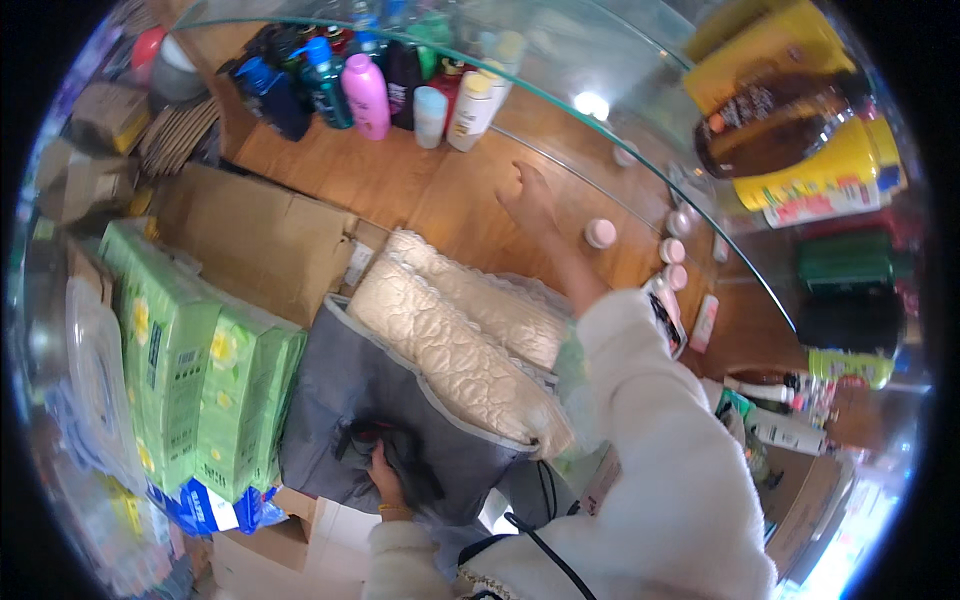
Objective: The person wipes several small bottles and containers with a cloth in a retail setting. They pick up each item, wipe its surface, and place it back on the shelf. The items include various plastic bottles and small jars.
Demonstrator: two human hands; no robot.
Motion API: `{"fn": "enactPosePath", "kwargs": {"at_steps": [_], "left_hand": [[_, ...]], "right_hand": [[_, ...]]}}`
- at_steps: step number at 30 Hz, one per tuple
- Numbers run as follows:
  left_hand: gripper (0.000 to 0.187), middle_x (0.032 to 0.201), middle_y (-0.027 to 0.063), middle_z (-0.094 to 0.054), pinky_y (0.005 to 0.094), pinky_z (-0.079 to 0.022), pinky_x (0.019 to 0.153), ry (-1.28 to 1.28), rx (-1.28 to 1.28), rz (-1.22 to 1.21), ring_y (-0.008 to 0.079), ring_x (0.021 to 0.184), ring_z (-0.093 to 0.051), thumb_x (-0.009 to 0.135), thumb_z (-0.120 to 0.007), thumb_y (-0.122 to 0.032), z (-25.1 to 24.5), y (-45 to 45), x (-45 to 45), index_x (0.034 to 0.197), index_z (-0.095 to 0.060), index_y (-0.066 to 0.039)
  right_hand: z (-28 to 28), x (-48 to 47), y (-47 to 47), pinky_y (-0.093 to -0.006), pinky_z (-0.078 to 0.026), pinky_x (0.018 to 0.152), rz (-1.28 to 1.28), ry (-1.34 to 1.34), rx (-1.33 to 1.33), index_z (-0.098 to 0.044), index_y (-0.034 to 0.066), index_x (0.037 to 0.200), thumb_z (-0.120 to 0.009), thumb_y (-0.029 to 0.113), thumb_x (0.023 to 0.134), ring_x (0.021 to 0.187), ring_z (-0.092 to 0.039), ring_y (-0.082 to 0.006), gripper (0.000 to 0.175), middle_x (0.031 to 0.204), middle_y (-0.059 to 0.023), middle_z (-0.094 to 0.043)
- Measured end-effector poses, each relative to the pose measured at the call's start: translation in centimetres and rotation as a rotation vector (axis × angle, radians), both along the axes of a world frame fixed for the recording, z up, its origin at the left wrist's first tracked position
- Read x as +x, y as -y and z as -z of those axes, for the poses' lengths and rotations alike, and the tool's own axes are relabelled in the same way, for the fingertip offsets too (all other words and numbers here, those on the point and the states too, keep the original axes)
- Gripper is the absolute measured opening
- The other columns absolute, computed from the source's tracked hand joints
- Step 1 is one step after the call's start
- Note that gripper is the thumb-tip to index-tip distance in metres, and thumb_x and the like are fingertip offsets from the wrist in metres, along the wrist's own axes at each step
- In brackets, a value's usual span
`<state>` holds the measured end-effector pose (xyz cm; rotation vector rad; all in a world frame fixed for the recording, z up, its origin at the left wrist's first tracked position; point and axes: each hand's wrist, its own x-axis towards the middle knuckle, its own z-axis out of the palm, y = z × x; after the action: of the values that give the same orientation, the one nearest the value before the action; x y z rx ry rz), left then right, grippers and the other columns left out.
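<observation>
My right hand (534,196) reaches over the wooden shelf board (420,191), fingers apart and nothing in them. Beyond it stand several bottles, among them a pink bottle (366,97), a small light-blue container (430,116) and a white bottle with a yellow cap (472,112). Closer to my right forearm sits a small pink-lidded jar (600,233). Lower down, my left hand (386,474) grips a dark cloth (409,457), partly blurred, against a grey fabric storage bag (330,405). Folded cream quilted fabric (450,330) sticks out of that bag.
A curved glass shelf edge (555,112) runs above the board. More pink-lidded jars (673,251) stand to the right, with yellow bottles (817,176) beyond. Green tissue packs (169,360) and a cardboard box (247,232) lie at the left. A black cord (551,551) hangs near my body.
</observation>
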<state>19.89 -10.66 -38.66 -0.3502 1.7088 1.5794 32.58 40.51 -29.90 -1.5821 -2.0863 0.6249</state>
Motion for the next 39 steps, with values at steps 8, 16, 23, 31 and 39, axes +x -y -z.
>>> {"fn": "enactPosePath", "kwargs": {"at_steps": [8,16,23,31,39], "left_hand": [[0.035,0.095,0.0042,-0.061,0.0304,-0.047,0.073,0.221,0.126,0.067,0.0170,0.082,-0.058,0.087,-0.055,-0.035,-2.6,-1.2,-1.2,0.104,-0.060,-0.006],[0.042,0.105,0.0059,-0.061,0.0332,-0.047,0.080,0.324,0.203,0.122,0.0210,0.094,-0.058,0.088,-0.049,-0.042,-9.5,-3.9,-1.1,0.113,-0.057,-0.008],[0.041,0.113,0.0097,-0.060,0.0334,-0.040,0.096,0.389,0.671,0.187,0.0230,0.107,-0.055,0.092,-0.046,-0.034,-22.8,-11.9,1.8,0.117,-0.055,-0.004],[0.037,0.117,0.0127,-0.055,0.0355,-0.040,0.095,-0.432,0.223,0.785,0.0238,0.109,-0.052,0.090,-0.049,-0.021,-28.1,-15.5,5.0,0.122,-0.049,-0.002],[0.035,0.109,0.0131,-0.058,0.0346,-0.041,0.090,-0.926,0.629,0.754,0.0267,0.103,-0.055,0.083,-0.058,-0.007,-29.6,-18.7,7.9,0.116,-0.052,0.001]], "right_hand": [[0.5,15.5,5.2,-0.0421,-0.038,0.097,0.238,0.299,0.098,-0.041,0.0060,0.129,-0.076,0.028,0.067,0.117,-0.042,-0.0399,0.075,0.129,-0.0231,-0.042],[-3.0,12.3,6.4,-0.0390,-0.049,0.075,0.280,-0.321,-0.115,-0.048,0.0087,0.120,-0.073,0.023,0.075,0.092,-0.059,-0.0274,0.054,0.104,-0.0111,-0.061],[-16.0,8.9,19.4,-0.0278,-0.046,0.071,-0.141,-1.688,-1.069,-0.045,0.0104,0.126,-0.054,0.056,0.083,0.080,-0.056,-0.0145,0.063,0.103,-0.0088,-0.058],[-18.6,6.8,24.6,-0.0276,-0.043,0.083,-0.365,-1.537,-1.009,-0.047,0.0098,0.121,-0.053,0.044,0.088,0.096,-0.052,-0.0138,0.048,0.107,-0.0094,-0.058],[-18.4,5.4,30.4,-0.0275,-0.035,0.096,0.062,-1.140,-0.661,-0.032,0.0038,0.137,-0.053,0.011,0.087,0.111,-0.045,-0.0142,0.055,0.123,-0.0050,-0.050]]}}
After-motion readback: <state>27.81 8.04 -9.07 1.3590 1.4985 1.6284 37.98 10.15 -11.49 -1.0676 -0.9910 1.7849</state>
